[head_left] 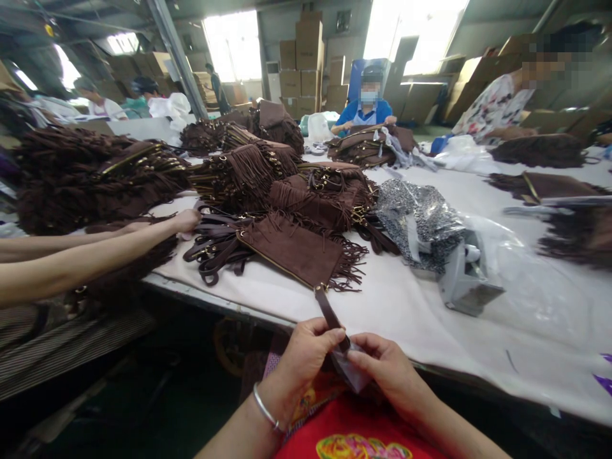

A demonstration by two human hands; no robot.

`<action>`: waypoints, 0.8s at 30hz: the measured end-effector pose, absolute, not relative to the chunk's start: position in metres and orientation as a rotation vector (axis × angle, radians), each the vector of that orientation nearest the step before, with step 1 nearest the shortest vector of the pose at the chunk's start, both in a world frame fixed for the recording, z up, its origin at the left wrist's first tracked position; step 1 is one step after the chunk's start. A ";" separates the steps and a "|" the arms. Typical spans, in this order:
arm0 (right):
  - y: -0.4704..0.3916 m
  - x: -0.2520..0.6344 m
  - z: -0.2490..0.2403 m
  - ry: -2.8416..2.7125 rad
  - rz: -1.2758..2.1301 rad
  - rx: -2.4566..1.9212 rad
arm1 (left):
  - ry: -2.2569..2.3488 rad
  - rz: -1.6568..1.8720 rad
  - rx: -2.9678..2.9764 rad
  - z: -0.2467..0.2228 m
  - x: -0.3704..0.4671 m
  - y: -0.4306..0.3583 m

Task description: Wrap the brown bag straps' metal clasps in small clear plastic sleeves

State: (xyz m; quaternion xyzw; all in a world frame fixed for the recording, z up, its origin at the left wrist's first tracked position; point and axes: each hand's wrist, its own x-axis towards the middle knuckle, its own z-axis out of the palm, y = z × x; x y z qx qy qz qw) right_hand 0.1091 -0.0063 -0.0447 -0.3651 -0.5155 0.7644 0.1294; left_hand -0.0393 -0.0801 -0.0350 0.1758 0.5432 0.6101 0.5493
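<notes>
Bright windows [234, 48] and stacked cartons [308, 48] back a workroom, with a white-covered table [406, 331] in front. A brown strap [327, 310] hangs over the table's near edge, its long axis running from the nearest corner of a fringed bag [296, 248] down and slightly right to the hands. The left hand [310, 357] pinches it near its lower end between thumb and fingers and is the nearer to the bag. The right hand [382, 363], just beside, grips pale plastic film [354, 373] at that end; whether the film wraps the strap, I cannot tell. The bag lies slanted inside the near edge, beyond the left hand. Dark straps [215, 245] lie at its left, with a pile of bags [248, 172] behind. To the right, a clear plastic bag [415, 220] holds something speckled black and white; a grey box [471, 280] beside it has something white inside. The cartons' contents are hidden. Toward the table's left, a co-worker's hand [186, 221] reaches in near the dark straps.
</notes>
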 end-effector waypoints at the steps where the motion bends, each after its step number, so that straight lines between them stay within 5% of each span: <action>1: -0.006 0.109 -0.045 -1.495 2.225 -1.058 | 1.273 1.461 0.389 -0.037 -0.036 -0.079; 24: -0.005 0.114 -0.043 -1.594 2.045 -1.139 | 1.077 1.495 -0.095 -0.039 -0.062 -0.051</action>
